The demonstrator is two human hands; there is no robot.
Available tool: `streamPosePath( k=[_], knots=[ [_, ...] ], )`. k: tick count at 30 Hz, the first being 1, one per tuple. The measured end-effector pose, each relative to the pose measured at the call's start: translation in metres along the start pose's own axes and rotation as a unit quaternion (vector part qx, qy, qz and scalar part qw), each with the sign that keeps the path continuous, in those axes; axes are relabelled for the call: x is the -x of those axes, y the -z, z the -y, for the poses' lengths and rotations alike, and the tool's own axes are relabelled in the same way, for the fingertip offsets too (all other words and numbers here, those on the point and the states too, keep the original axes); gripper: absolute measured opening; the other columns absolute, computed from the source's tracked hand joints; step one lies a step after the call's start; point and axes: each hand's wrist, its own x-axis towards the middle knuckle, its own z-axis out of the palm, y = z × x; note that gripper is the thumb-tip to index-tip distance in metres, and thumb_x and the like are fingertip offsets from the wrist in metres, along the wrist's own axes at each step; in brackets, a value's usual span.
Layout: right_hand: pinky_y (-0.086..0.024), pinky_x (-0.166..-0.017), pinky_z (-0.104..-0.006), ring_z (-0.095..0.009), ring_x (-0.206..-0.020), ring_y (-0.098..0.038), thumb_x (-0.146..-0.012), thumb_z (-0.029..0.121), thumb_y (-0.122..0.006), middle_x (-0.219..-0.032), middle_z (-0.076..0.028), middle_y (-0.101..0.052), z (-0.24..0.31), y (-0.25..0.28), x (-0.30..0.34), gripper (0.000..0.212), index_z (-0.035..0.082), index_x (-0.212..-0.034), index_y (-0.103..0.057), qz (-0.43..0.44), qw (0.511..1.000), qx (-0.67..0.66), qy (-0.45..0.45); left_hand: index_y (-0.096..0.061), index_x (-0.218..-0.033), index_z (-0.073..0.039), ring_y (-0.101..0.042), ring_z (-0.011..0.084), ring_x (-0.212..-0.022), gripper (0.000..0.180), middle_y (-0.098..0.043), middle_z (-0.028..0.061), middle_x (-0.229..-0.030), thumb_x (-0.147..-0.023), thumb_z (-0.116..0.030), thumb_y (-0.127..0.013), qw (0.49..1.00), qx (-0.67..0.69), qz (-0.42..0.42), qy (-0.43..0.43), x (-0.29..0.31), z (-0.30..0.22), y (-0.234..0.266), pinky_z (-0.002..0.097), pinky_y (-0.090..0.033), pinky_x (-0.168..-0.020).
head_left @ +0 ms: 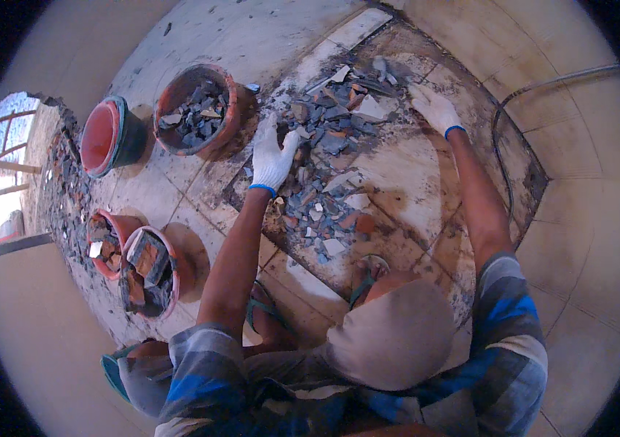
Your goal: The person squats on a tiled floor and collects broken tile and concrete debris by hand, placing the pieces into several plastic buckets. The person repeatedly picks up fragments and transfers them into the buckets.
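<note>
A heap of broken tile and grey rubble (335, 138) lies on the floor in front of me. My left hand (273, 160), in a white glove with a blue cuff, is at the left edge of the heap, thumb and fingers apart, with nothing seen between them. On the far right side of the heap is my right hand (437, 111), gloved the same way. Its fingers stretch toward the pieces and hold nothing I can see. A red bucket of grey rubble (231, 120) stands just left of my left hand. Smaller shards (321, 211) lie nearer my feet.
An unfilled-looking red bucket nested in a green one (129, 138) stands at the far left. Two rubble-filled buckets (174, 280) stand nearer on the left. A dark hose (499, 138) runs along the right. More debris (62, 175) lies by the broken wall opening.
</note>
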Motion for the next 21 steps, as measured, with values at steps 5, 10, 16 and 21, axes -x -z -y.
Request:
streamPosePath(
  k=[5,10,16,21],
  knots=[
    [-0.053,-0.113,-0.0475,-0.042,-0.133,-0.067,-0.105,0.047,-0.066,-0.147,-0.021,-0.070,0.047,-0.013,0.007,0.061,0.015,-0.157,-0.061,0.065,0.996,0.000,0.056,-0.044,-0.163,0.009,-0.046,0.0472,-0.154,0.085,-0.050,0.0343,-0.163,-0.105,-0.049,-0.066,0.999,0.029,-0.013,0.029,-0.007,0.006,-0.010,0.0503,-0.034,-0.130],
    [-0.054,-0.111,-0.0483,-0.043,-0.131,-0.068,-0.104,0.051,-0.069,-0.145,-0.023,-0.070,0.065,-0.040,0.058,0.066,0.012,-0.156,-0.061,0.053,0.991,-0.061,0.104,-0.046,-0.162,0.008,-0.046,0.0492,-0.152,0.090,-0.050,0.0343,-0.162,-0.099,-0.050,-0.071,0.998,0.060,0.003,0.019,-0.001,-0.001,-0.033,0.0508,-0.032,-0.130],
    [-0.055,-0.110,-0.0482,-0.045,-0.129,-0.069,-0.102,0.049,-0.072,-0.146,-0.023,-0.070,0.090,-0.077,0.130,0.069,0.009,-0.157,-0.060,0.078,0.986,-0.142,0.048,-0.047,-0.164,0.003,-0.040,0.0534,-0.155,0.091,-0.045,0.0346,-0.166,-0.097,-0.053,-0.073,0.999,-0.001,-0.020,0.042,0.018,-0.002,-0.059,0.0567,-0.025,-0.133],
    [-0.059,-0.096,-0.0449,-0.042,-0.116,-0.074,-0.101,0.044,-0.076,-0.129,-0.024,-0.076,0.127,-0.084,0.178,0.064,0.008,-0.152,-0.065,0.062,0.977,-0.199,0.036,-0.052,-0.162,-0.001,-0.037,0.0514,-0.158,0.085,-0.042,0.0347,-0.169,-0.097,-0.051,-0.073,0.998,0.018,0.010,0.055,0.041,-0.007,-0.050,0.0549,-0.022,-0.135]
  ],
)
